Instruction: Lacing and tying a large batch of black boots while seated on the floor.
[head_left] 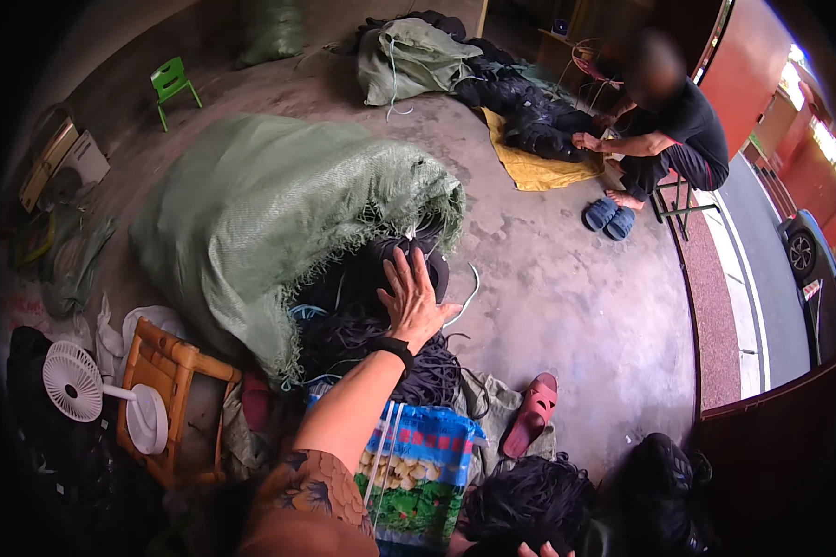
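Note:
A large green woven sack lies on its side with a frayed mouth. Black rolled fabric bulges from that opening. My left hand, with a black band at the wrist, reaches to the roll, its fingers spread and resting against it. Below the wrist hangs a tangle of black strips. At the bottom edge only the fingertips of my right hand show, closed against a piece of black fabric; the rest of this hand is cut off. A blue printed bag lies between my arms.
A bamboo chair and a white fan stand left. Right of the bag are a pink slipper and a black strip heap. Far right, a seated person handles black bundles over a yellow sack.

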Demonstrator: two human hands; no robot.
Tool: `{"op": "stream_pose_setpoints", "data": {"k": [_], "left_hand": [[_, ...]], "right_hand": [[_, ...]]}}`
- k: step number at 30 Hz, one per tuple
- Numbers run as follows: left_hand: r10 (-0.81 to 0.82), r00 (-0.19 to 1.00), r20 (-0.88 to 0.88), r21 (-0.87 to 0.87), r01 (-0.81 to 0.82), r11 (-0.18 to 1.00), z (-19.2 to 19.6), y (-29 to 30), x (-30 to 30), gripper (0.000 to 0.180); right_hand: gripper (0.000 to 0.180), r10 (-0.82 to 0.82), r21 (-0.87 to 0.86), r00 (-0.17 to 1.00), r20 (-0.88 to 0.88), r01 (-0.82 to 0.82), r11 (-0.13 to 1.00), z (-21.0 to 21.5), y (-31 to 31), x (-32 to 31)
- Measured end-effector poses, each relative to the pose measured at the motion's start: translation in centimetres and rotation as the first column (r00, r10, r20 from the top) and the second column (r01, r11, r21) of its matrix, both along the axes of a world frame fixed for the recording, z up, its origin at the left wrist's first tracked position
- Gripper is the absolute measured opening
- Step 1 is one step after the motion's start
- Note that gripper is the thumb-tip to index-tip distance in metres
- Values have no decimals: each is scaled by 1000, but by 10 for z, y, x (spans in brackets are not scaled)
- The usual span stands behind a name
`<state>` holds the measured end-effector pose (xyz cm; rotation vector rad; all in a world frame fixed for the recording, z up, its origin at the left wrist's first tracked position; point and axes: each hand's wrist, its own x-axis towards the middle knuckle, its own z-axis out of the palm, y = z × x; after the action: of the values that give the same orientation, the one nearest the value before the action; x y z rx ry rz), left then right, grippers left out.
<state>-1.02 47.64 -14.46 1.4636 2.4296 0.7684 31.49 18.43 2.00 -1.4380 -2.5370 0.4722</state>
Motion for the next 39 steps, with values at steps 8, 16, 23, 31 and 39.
{"op": "stream_pose_setpoints", "data": {"k": [8,16,23,31,39], "left_hand": [[280,953,-119,296,-235,926,-50,34,-27,93],[399,911,106,314,-412,855,8,5,-146,45],[149,980,129,251,-178,952,147,-54,-140,39],[-221,975,-8,252,216,943,359,-179,-58,33],[-328,900,286,149,296,943,408,-333,-12,38]], "right_hand": [[32,-26,-36,999,-36,25,999,-7,15,18],[31,-55,-73,990,-133,46,996,-3,18,21],[40,22,-104,979,-204,-45,994,0,19,29],[41,5,44,973,-229,5,999,8,-1,32],[37,-34,144,982,-184,61,988,7,-5,26]]}}
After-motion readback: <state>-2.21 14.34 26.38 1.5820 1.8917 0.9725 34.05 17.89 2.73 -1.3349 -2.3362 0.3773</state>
